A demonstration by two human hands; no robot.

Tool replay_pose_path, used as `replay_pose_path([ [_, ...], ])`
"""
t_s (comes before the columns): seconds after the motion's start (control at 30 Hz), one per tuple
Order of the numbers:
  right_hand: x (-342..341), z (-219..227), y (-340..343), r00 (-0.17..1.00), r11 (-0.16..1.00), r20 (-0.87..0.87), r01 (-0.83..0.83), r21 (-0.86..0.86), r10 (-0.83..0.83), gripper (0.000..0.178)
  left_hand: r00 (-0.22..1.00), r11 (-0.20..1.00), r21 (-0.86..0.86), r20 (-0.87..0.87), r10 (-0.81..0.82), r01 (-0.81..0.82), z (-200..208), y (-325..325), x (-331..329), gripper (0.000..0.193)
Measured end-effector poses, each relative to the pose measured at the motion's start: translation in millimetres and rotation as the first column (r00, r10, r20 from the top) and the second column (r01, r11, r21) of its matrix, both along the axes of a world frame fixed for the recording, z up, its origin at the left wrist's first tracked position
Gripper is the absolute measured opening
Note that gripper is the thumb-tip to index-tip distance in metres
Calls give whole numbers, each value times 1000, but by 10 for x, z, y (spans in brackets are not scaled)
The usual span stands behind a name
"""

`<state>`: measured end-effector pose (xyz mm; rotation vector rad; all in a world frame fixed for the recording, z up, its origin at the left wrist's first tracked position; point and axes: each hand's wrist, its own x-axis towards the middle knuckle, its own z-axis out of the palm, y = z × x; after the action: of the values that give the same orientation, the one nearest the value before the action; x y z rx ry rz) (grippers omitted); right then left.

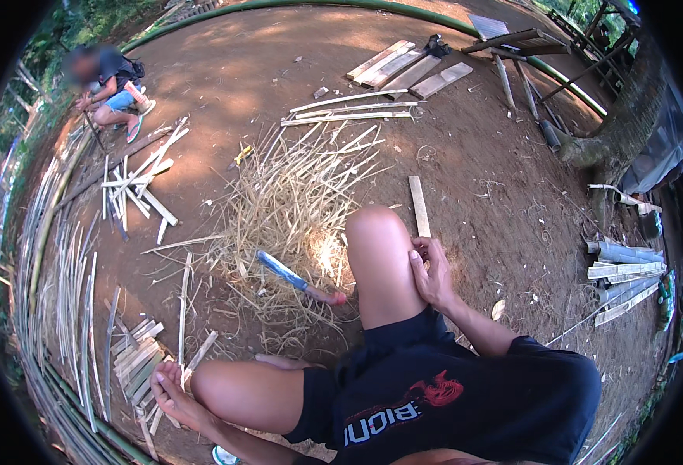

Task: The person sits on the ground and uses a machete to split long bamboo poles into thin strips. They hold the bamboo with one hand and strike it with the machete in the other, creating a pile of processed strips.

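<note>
My right hand is beside my raised right knee, its fingers curled at the near end of a flat bamboo slat that points away from me. My left hand is beyond my left knee, fingers bent inward; whatever they may hold is hidden. Close to it are a pale bamboo strip and a stack of short split slats. Between my knees and the shavings lies a large knife with a blue-looking blade, its handle toward my right leg.
A heap of bamboo shavings spreads ahead. Long poles line the left side. Another person crouches at far left near crossed sticks. Boards lie far ahead; cut bamboo pieces and a tree trunk are at right.
</note>
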<state>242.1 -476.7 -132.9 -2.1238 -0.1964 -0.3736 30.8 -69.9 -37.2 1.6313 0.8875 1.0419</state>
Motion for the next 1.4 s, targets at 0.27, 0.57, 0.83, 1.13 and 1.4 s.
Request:
replay_pose_path([
  [0.27, 41, 202, -116, 964, 993, -267, -38, -107, 8, 39, 1000, 999, 27, 15, 19, -19, 23, -48, -6, 40],
  [0.57, 94, 105, -6, 995, 998, -82, -52, -31, 49, 51, 1000, 1000, 5, 12, 10, -10, -15, 23, -50, 41],
  [0.83, 164, 276, -93, 953, 995, -299, -69, -67, 45, 57, 999, 1000, -10, 52, 5, -5, -80, 88, -105, 40],
  [1.13, 60, 81, -49, 999, 994, -40, -7, -112, 2, 48, 998, 999, -26, 57, 37, -36, -66, 67, -94, 37],
  [1.4, 84, 241, -110, 979, 998, -196, -59, -34, 51, 49, 999, 999, -11, 41, 32, -31, -49, 41, -116, 37],
])
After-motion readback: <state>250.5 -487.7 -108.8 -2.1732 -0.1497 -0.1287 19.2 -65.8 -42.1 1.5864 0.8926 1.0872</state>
